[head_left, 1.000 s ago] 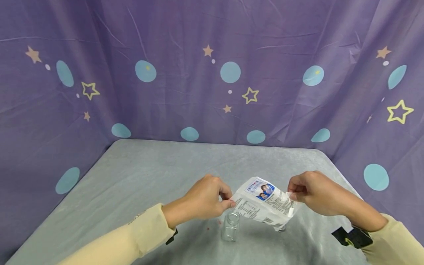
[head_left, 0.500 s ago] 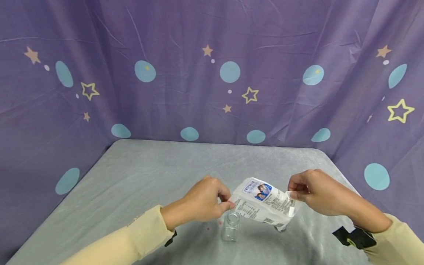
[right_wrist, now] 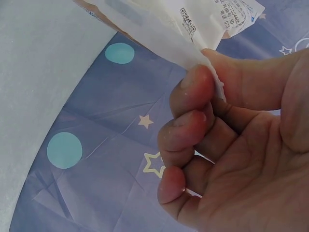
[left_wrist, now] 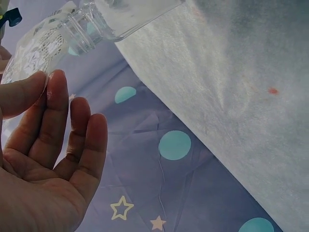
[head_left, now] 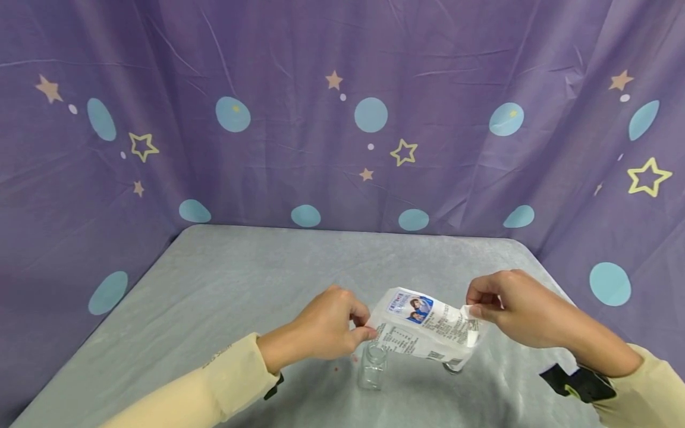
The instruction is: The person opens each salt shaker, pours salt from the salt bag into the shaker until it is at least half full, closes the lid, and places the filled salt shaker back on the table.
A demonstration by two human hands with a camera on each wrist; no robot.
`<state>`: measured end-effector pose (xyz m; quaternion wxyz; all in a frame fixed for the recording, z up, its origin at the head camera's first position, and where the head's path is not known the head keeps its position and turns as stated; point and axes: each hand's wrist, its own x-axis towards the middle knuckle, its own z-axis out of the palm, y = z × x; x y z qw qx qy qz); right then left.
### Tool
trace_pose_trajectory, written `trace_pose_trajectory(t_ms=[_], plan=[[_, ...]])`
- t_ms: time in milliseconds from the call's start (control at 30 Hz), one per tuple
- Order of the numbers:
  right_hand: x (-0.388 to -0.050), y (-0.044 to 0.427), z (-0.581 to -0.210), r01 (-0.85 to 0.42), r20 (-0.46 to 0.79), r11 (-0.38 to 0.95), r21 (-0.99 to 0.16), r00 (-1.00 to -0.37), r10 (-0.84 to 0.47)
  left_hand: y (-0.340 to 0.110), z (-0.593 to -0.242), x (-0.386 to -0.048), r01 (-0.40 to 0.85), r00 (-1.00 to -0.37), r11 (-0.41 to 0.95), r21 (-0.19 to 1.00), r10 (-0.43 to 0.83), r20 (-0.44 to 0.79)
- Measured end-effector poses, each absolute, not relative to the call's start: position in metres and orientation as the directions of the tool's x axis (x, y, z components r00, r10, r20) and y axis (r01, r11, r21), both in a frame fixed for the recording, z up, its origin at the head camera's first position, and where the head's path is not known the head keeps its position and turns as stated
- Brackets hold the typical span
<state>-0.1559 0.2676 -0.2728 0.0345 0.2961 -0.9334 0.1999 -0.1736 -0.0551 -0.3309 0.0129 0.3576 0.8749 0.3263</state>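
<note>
Printed packet [head_left: 423, 327], pinched by both hands [head_left: 327, 326] [head_left: 516, 309], partly hides a shiny object [head_left: 452, 370], hard to identify

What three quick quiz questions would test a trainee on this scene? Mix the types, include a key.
1. Multiple choice: what do the left hand and the right hand both pinch?
A) the purple curtain
B) the printed white packet
C) the table cover

2. Short answer: in the head view, which hand is nearer the clear bottle?

3. True or false: the clear bottle lies on its side.

Key: 1. B. 2. The left hand. 3. False; it stands upright.
</note>
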Motion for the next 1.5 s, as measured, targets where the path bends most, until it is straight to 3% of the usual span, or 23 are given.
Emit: trace_pose_trajectory(t_ms=[700, 1500], plan=[[-0.152, 0.264, -0.266, -0.61, 0.312, 0.74, -0.284, -0.788, -0.53, -0.057, -0.335, -0.174, 0.595, -0.763, 0.56, 0.577, 0.62, 0.184], [-0.15, 0.259, -0.26, -0.671, 0.405, 0.68, -0.295, -0.733, -0.547, -0.058, -0.336, -0.173, 0.562, -0.778, 0.565, 0.604, 0.61, 0.153]])
